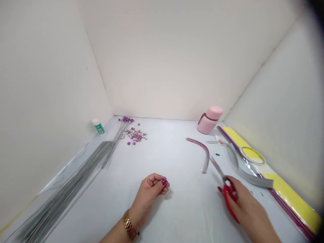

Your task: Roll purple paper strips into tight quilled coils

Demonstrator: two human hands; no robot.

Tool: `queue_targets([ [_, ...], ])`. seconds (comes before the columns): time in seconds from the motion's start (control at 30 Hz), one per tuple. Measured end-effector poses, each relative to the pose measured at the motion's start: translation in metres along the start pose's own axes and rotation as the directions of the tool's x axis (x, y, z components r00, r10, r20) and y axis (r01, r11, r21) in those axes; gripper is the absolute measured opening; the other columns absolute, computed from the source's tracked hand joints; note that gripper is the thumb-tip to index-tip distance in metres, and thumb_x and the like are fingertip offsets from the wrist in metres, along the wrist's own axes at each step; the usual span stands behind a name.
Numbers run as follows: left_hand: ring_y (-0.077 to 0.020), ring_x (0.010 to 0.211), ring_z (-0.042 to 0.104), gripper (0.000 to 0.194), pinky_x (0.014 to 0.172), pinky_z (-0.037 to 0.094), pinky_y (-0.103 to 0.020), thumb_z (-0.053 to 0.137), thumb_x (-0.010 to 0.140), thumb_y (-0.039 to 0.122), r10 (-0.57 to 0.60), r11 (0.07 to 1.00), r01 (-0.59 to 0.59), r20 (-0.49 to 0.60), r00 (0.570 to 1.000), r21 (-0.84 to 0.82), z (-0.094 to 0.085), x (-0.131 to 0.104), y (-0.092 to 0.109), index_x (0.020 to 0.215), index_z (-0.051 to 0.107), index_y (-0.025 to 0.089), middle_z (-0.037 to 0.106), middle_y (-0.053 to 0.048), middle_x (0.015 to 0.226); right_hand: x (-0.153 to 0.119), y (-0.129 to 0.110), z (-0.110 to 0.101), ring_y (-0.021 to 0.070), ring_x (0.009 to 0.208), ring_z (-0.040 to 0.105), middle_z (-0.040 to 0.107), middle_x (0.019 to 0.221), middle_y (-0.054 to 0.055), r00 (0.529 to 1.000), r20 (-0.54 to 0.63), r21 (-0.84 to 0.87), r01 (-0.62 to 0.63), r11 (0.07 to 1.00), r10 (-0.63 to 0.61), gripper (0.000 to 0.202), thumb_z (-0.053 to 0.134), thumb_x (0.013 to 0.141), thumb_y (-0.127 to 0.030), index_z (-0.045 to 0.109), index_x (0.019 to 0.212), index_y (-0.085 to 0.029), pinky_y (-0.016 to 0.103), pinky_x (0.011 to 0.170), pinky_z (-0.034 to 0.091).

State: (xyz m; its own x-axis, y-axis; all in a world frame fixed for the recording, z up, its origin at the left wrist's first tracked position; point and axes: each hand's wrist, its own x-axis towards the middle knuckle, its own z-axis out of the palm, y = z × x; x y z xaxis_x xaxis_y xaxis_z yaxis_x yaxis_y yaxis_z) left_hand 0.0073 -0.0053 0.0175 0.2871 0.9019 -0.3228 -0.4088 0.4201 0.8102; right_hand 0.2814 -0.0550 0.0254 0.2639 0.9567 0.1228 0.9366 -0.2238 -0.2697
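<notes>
My left hand [155, 187], with a gold watch [129, 226] at the wrist, pinches a small purple paper star [165, 181] between thumb and finger. Most of the star is covered by the fingertips. Red-handled scissors [230, 198] are in my right hand [244, 204], their blades pointing away toward the upper left. Just left of the blade tips, a curved pinkish-purple strip [204, 148] lies on the white table. A pile of purple, pink and silver paper stars [136, 134] lies farther back on the left.
Long grey wires [73, 182] stretch along the left, some tipped with purple stars [126, 119]. A glue stick [98, 126] stands by the left wall, a pink flask [210, 120] at the back right. Grey strips [255, 179], a tape roll [252, 155] and yellow sheets [291, 195] lie right.
</notes>
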Motion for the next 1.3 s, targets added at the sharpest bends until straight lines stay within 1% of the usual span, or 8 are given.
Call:
queue_targets([
  [0.17,-0.0079,0.062,0.055,0.013,0.062,0.043,-0.018,0.062,0.074,0.025,-0.008,1.000,0.008,0.003,1.000,-0.009,0.000,-0.002,0.001,0.078,0.060,0.013,0.065,-0.005,0.074,-0.017,0.076,0.006,0.0319,0.076,0.062,0.063,0.084,0.019,0.999,0.051,-0.234,-0.005,0.972,0.017,0.044,0.033,0.080,-0.041,0.048,0.106,-0.009,0.041,0.064,0.047],
  [0.3,-0.0077,0.062,0.055,0.013,0.062,0.043,-0.018,0.061,0.075,0.025,-0.008,1.000,0.008,0.010,1.000,-0.003,0.001,-0.003,0.002,0.078,0.061,0.012,0.065,-0.006,0.076,-0.019,0.095,0.007,0.0312,0.069,0.062,0.062,0.078,0.020,0.996,0.086,-0.287,0.046,0.957,-0.022,0.048,0.032,0.081,-0.040,0.047,0.115,-0.009,0.041,0.065,0.046],
  [0.4,-0.0086,0.065,0.055,0.013,0.063,0.043,-0.019,0.062,0.074,0.025,-0.001,1.000,0.001,-0.013,1.000,0.000,0.001,-0.003,0.001,0.078,0.062,0.012,0.064,-0.005,0.077,-0.008,0.068,-0.006,0.0342,0.073,0.060,0.062,0.080,0.019,0.994,0.042,-0.296,0.108,0.949,-0.100,0.045,0.037,0.078,-0.037,0.054,0.109,-0.010,0.047,0.069,0.043],
  [0.5,-0.0076,0.063,0.052,0.012,0.061,0.042,-0.018,0.064,0.071,0.024,0.019,0.999,-0.018,-0.050,0.999,0.029,0.000,-0.002,0.000,0.075,0.062,0.012,0.060,-0.002,0.071,0.002,0.002,-0.016,0.0291,0.088,0.057,0.061,0.094,0.013,0.981,-0.020,0.002,0.193,0.981,-0.192,0.033,0.038,0.080,-0.038,0.058,0.096,-0.017,0.041,0.076,0.043],
  [0.63,-0.0060,0.056,0.049,0.011,0.058,0.040,-0.017,0.064,0.071,0.022,0.034,0.997,-0.032,-0.037,0.999,0.065,-0.001,-0.001,-0.002,0.075,0.062,0.012,0.057,0.000,0.063,0.001,-0.096,-0.007,0.0181,0.074,0.057,0.062,0.080,0.004,0.884,0.212,0.485,0.274,0.830,-0.416,0.024,0.034,0.086,-0.030,0.056,0.084,-0.021,0.028,0.068,0.044],
  [0.73,-0.0063,0.055,0.047,0.007,0.056,0.039,-0.017,0.063,0.071,0.019,0.060,0.994,-0.060,-0.007,0.998,0.088,0.000,-0.002,-0.002,0.073,0.062,0.012,0.056,0.001,0.059,-0.003,-0.134,0.009,0.0140,0.059,0.049,0.055,0.067,-0.001,0.847,0.278,0.654,0.179,0.735,-0.454,0.021,0.036,0.087,-0.032,0.050,0.076,-0.021,0.024,0.056,0.039],
  [1.07,-0.0146,0.067,0.059,0.014,0.067,0.046,-0.028,0.059,0.075,0.021,0.142,0.961,-0.170,0.140,0.980,0.220,0.005,-0.006,0.002,0.085,0.063,0.012,0.062,-0.004,0.071,-0.006,-0.132,0.032,0.0088,0.047,0.032,0.036,0.053,-0.006,0.757,0.509,0.856,-0.493,0.155,-0.409,0.029,0.037,0.087,-0.036,0.039,0.065,-0.018,0.021,0.049,0.029],
  [1.3,-0.0140,0.069,0.060,0.014,0.064,0.048,-0.025,0.051,0.081,0.017,0.377,0.746,-0.424,0.200,0.904,0.514,0.003,-0.011,0.002,0.088,0.063,0.017,0.061,-0.004,0.077,-0.008,-0.133,0.029,0.0105,0.054,0.040,0.041,0.056,-0.004,0.823,0.396,0.900,-0.258,0.351,-0.408,0.031,0.035,0.089,-0.035,0.040,0.064,-0.018,0.023,0.055,0.032],
])
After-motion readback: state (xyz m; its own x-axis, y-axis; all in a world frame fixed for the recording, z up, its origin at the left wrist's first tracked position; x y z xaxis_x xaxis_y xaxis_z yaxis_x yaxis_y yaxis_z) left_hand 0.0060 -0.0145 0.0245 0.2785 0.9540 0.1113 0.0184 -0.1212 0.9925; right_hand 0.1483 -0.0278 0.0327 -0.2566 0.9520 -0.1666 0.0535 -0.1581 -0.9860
